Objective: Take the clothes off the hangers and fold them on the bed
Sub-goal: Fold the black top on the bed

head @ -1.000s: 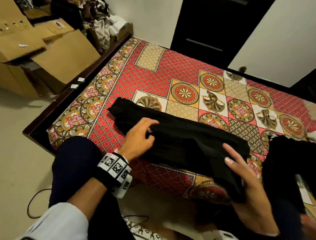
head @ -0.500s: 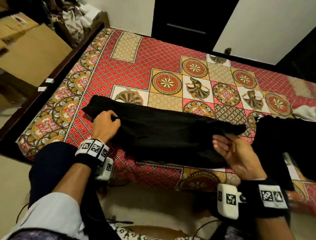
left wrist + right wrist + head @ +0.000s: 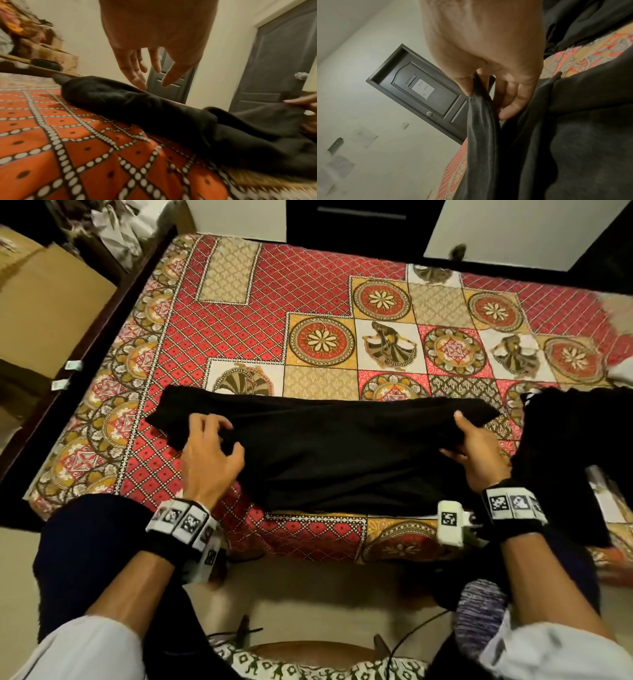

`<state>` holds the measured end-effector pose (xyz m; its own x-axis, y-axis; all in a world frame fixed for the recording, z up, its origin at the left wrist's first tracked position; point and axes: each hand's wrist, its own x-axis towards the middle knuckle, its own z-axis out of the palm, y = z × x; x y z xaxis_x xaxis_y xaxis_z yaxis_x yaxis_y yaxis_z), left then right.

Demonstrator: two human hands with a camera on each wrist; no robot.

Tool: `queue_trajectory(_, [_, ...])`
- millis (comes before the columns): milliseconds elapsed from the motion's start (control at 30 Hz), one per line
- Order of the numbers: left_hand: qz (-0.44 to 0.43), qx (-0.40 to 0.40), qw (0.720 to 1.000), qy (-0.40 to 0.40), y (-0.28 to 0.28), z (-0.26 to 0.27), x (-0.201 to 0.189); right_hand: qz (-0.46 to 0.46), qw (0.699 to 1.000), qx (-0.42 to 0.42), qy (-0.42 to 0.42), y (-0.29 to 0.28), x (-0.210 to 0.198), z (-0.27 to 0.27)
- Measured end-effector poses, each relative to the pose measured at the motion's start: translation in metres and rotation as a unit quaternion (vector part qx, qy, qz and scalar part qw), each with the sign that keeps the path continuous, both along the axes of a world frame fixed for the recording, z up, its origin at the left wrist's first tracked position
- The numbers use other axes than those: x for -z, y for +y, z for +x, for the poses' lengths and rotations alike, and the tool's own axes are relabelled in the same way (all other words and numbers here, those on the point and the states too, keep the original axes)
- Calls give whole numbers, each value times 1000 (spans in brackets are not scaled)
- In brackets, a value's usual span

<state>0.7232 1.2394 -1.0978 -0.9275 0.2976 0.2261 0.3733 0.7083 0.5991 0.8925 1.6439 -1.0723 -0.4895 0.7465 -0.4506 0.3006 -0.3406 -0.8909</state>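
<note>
Head view: a black garment (image 3: 335, 453) lies as a long band across the lower middle of the frame, on the patterned bed (image 3: 308, 282), its near edge along the bed's front edge. At the left end the left hand (image 3: 209, 455) hovers with fingers spread and lightly curled, holding nothing that I can make out; at the right end the right hand (image 3: 478, 451) pinches the cloth, thumb on top. A second dark heap (image 3: 579, 446) sits at the right of the frame, just beside the garment. No hanger shows, so the step in hand looks to be the fold itself. To do it well, the left hand should take its end by both layers, matching the right hand's hold, so the two ends travel together and the edges meet squarely. Left wrist view: the left hand (image 3: 154, 40) hangs open above the garment (image 3: 171, 115), fingertips just over the cloth and apart from it; the fabric is bunched and rolled in the middle of the frame, so smoothing it flat before folding would keep lumps out. Right wrist view: the right hand (image 3: 488, 54) grips an edge of the garment (image 3: 565, 155) between thumb and fingers at centre frame, the cloth falling in loose layers below; a slipping layer is the likely fault.
</note>
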Motion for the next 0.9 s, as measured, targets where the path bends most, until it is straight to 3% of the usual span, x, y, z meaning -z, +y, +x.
queue_trajectory(100, [-53,145,988,10,8,35,6,-9,999,5,31,4,-1,-7])
queue_trajectory(167, [-126,183,975,-30,11,51,15,-22,998,13,53,6,-2,-10])
queue_trajectory(400, [-142,155,976,-57,9,58,15,-37,997,17,72,8,0,-16])
queue_trajectory(567, [-80,180,980,-38,14,78,13,-21,998,27,51,16,4,-20])
queue_trajectory(700, [-243,194,946,-94,11,78,23,-8,998,58,5,27,12,-19])
queue_trajectory(767, [-276,211,930,-122,12,73,22,-5,998,63,-15,29,19,-18])
queue_trajectory(833, [-263,224,929,-131,14,69,17,-7,997,63,-33,33,24,-18])
queue_trajectory(900, [-200,212,951,-101,16,65,11,-13,996,75,-37,38,26,-17])
